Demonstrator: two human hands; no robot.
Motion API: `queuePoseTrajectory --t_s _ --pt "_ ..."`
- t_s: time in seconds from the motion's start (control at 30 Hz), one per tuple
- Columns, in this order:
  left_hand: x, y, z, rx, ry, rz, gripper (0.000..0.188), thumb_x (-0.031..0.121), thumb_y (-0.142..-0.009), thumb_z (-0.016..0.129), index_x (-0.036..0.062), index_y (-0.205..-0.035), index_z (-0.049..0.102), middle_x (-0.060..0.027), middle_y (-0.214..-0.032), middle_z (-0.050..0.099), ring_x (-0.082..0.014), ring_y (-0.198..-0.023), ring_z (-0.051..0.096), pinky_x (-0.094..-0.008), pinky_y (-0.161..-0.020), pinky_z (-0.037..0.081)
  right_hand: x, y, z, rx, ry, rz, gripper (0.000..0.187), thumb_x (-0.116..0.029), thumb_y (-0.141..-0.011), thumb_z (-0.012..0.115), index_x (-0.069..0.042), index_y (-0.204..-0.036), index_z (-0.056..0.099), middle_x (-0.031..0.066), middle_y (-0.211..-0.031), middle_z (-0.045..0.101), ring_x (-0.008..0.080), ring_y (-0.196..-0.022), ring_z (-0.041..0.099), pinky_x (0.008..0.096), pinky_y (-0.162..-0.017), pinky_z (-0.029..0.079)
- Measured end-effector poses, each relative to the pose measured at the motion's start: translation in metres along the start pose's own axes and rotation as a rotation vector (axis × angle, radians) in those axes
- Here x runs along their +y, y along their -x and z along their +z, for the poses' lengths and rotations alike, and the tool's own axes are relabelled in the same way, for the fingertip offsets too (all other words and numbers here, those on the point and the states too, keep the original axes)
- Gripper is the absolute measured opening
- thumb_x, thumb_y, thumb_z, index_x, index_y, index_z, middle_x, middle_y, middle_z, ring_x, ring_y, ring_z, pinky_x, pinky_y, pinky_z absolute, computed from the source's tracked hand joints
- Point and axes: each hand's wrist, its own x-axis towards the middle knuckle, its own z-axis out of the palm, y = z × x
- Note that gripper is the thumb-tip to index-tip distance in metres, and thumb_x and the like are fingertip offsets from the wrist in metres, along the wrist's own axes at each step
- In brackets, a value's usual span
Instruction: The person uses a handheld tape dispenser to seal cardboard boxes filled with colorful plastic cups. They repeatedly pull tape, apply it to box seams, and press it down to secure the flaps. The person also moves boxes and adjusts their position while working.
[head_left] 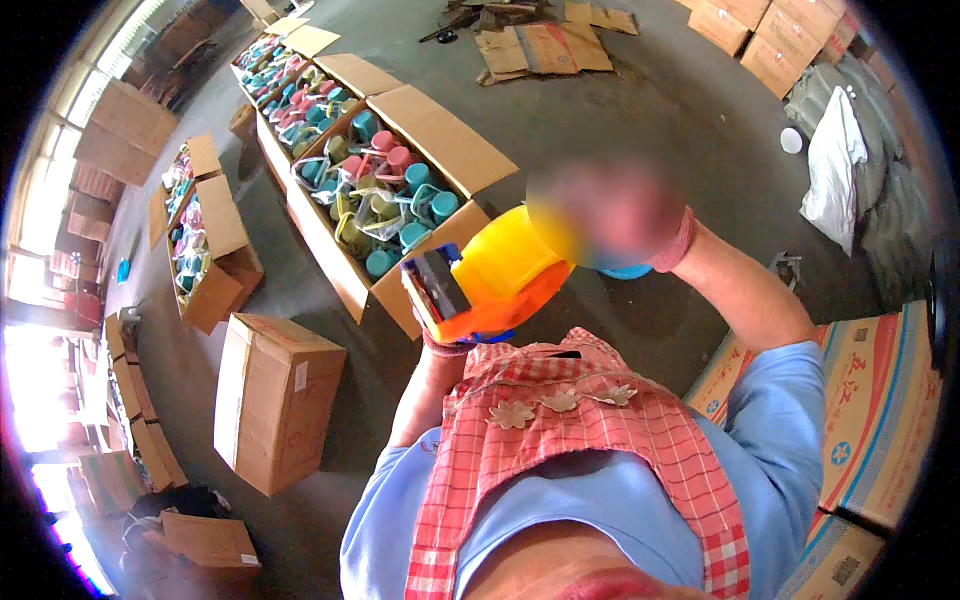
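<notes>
In front of my chest I hold a tape dispenser (pixel 437 283) with a blue and black head and a wide yellow-orange roll (pixel 515 262). My left hand (pixel 447 345) grips it from below, its fingers mostly hidden behind it; a reddish cuff shows at the wrist. On the roll's far right side is my right hand (pixel 615 215), also with a reddish cuff. It is blurred, so I cannot tell how its fingers lie or if they hold anything. Just below it shows the edge of a blue round thing (pixel 627 271).
Long open cartons (pixel 335 250) of colourful plastic-wrapped cups stand ahead on the left, flaps spread. A smaller open carton (pixel 225 215) and a closed carton (pixel 275 400) are left of them. Printed cartons (pixel 870 410) stand at the right. Flattened cardboard (pixel 545 50) lies farther off.
</notes>
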Motion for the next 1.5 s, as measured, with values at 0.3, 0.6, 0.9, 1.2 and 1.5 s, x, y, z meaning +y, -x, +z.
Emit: queuePoseTrajectory --t_s 0.3,0.6,0.9,1.2,1.5 --pt "0.018 -0.008 0.065 -0.178 0.324 -0.143 0.052 0.045 -0.089 0.039 0.0059 -0.123 0.04 -0.0078 -0.115 0.05 -0.022 -0.107 0.048 -0.0376 -0.096 0.035 0.016 0.027 0.053 -0.043 -0.318 0.196 0.018 -0.018 -0.082 0.051 -0.007 -0.068 0.05 0.0118 -0.055 0.048 0.0289 -0.048 0.051 0.0384 -0.044 0.041" --pt "-0.015 -0.022 0.039 -0.027 0.412 -0.295 0.067 0.054 -0.079 0.047 0.011 -0.128 0.032 -0.0109 -0.118 0.047 -0.0281 -0.107 0.048 -0.045 -0.094 0.037 0.031 0.03 0.065 -0.323 -0.262 0.119 0.026 -0.019 -0.074 0.05 -0.009 -0.098 0.056 0.0078 -0.085 0.056 0.0235 -0.067 0.058 0.037 -0.055 0.046" --pt "0.037 -0.026 0.083 -0.067 0.604 -0.301 0.065 0.057 -0.083 0.036 0.0043 -0.119 0.044 -0.0132 -0.112 0.053 -0.0266 -0.097 0.055 -0.0418 -0.09 0.041 0.029 0.036 0.033 -0.022 -0.612 0.62 0.026 -0.012 -0.073 0.059 -0.006 -0.098 0.057 0.0123 -0.088 0.062 0.0241 -0.074 0.061 0.0307 -0.064 0.048" --pt "0.022 -0.017 0.044 -0.168 0.549 -0.352 0.063 0.056 -0.083 0.038 0.0043 -0.12 0.043 -0.0128 -0.112 0.054 -0.0259 -0.099 0.054 -0.0411 -0.091 0.041 -0.006 0.005 0.038 0.02 -1.28 0.962 0.028 -0.017 -0.066 0.069 -0.006 -0.091 0.062 -0.0018 -0.077 0.058 0.0094 -0.072 0.052 0.0257 -0.065 0.044" --pt "0.013 -0.002 0.017 -0.113 0.49 -0.372 0.062 0.054 -0.083 0.039 0.0043 -0.12 0.043 -0.0123 -0.111 0.054 -0.0253 -0.1 0.054 -0.0404 -0.091 0.04 -0.009 0.005 0.029 -0.136 -0.803 0.537 0.02 -0.012 -0.065 0.072 -0.003 -0.081 0.064 0.007 -0.072 0.065 0.0096 -0.069 0.06 0.0222 -0.064 0.048"
